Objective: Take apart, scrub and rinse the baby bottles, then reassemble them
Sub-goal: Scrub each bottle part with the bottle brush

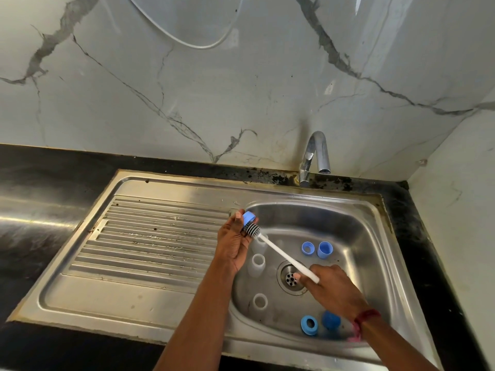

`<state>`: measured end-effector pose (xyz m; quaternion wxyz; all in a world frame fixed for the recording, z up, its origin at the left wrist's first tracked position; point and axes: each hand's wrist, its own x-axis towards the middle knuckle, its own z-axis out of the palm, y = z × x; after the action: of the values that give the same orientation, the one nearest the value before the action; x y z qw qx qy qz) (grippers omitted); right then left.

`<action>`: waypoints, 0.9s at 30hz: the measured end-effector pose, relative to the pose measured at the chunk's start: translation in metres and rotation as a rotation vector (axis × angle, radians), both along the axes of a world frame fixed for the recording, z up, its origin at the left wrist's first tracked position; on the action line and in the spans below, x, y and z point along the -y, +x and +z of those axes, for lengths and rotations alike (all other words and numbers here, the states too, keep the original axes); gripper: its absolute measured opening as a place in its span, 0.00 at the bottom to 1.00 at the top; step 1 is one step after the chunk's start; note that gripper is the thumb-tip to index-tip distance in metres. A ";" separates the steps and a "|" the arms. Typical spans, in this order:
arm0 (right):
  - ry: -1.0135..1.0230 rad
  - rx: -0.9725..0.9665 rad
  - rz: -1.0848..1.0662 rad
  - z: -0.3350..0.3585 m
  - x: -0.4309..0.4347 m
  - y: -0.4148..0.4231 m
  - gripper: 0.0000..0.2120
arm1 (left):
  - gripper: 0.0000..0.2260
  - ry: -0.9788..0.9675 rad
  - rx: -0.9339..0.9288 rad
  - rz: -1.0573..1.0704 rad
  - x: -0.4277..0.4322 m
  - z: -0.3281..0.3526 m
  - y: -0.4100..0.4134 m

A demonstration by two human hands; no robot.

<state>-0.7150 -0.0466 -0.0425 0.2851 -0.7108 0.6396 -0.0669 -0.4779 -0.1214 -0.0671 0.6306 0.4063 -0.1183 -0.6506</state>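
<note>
My left hand (232, 243) pinches a small blue bottle ring (249, 217) at the sink bowl's left rim. My right hand (330, 286) grips the white handle of a bottle brush (281, 253); its dark bristle head pushes into the blue ring. Three clear bottle bodies stand upright in the bowl: one (258, 264) under the brush, one (260, 301) nearer me, one (259, 246) partly hidden behind the brush. Blue parts lie on the bowl floor: a ring (308, 248) and a cap (325, 249) at the back, a ring (309, 325) and a cap (330, 320) near my right wrist.
The steel sink (375, 236) has a drain (291, 278) in the middle and a ribbed draining board (150, 236) on the left. A chrome tap (314, 156) stands behind the bowl, with no water running. Black counter surrounds the sink; marble walls stand behind and to the right.
</note>
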 end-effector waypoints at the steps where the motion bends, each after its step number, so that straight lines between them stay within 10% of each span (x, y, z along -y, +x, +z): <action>1: 0.021 0.047 -0.007 -0.001 0.001 -0.001 0.21 | 0.15 0.005 0.000 0.005 -0.001 -0.001 0.000; 15: 0.377 0.570 -0.238 -0.008 -0.016 0.007 0.22 | 0.12 -0.007 -0.053 -0.024 -0.011 0.005 0.004; 22: 0.537 0.591 -0.253 -0.005 -0.021 0.019 0.22 | 0.34 -0.024 -0.069 0.006 -0.006 0.001 0.005; 27: 0.286 0.439 -0.142 0.000 -0.006 0.012 0.21 | 0.08 0.028 -0.095 0.062 -0.006 0.005 0.009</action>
<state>-0.7032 -0.0402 -0.0425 0.5091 -0.5850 0.6138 -0.1480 -0.4693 -0.1151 -0.0617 0.6497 0.3870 -0.0665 -0.6509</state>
